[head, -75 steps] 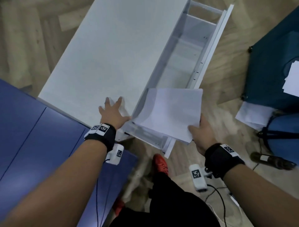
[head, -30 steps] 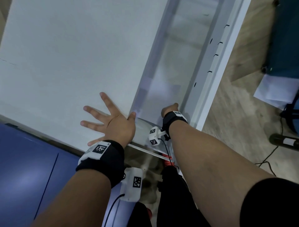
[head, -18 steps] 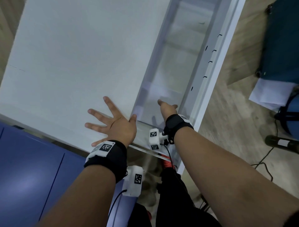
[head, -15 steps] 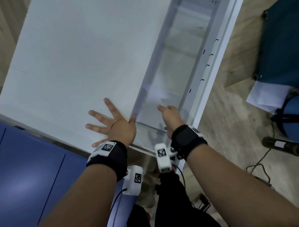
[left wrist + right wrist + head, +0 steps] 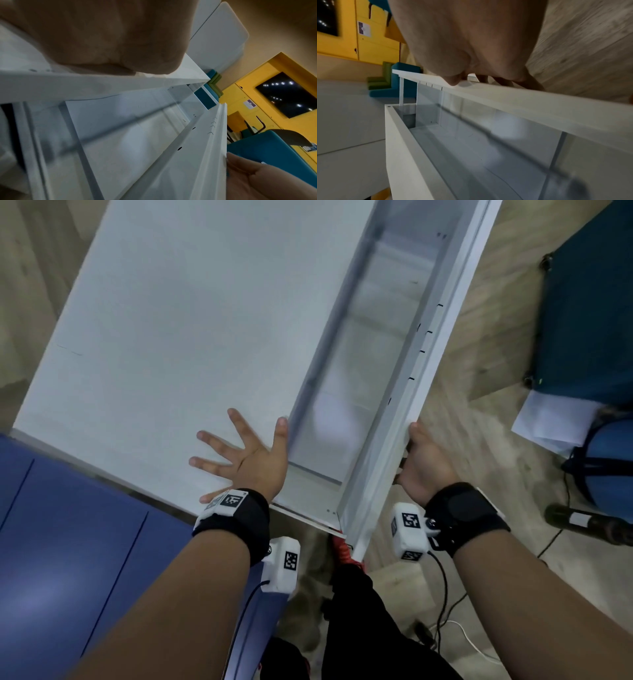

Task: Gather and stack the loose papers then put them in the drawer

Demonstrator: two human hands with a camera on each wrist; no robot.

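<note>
The white sheets of paper (image 5: 325, 436) lie flat on the floor of the open drawer (image 5: 421, 364), at its near end. My left hand (image 5: 239, 453) rests flat on the white cabinet top (image 5: 191, 320) with fingers spread, thumb at the drawer's inner edge. My right hand (image 5: 424, 463) holds nothing and presses against the outer face of the drawer front, thumb on its top edge. The right wrist view shows that thumb on the drawer front's rim (image 5: 522, 100). In the left wrist view the right hand (image 5: 257, 180) touches the drawer front (image 5: 197, 142).
More white sheets (image 5: 555, 419) lie on the wooden floor by a teal seat (image 5: 589, 302) at the right. A blue surface (image 5: 68, 542) borders the cabinet on the left. Cables (image 5: 445, 604) and my red shoe (image 5: 342, 547) are below the drawer.
My right hand laid the papers in the drawer, let go, drew back out and moved to the outer side of the drawer front. The left hand stayed on the cabinet top.
</note>
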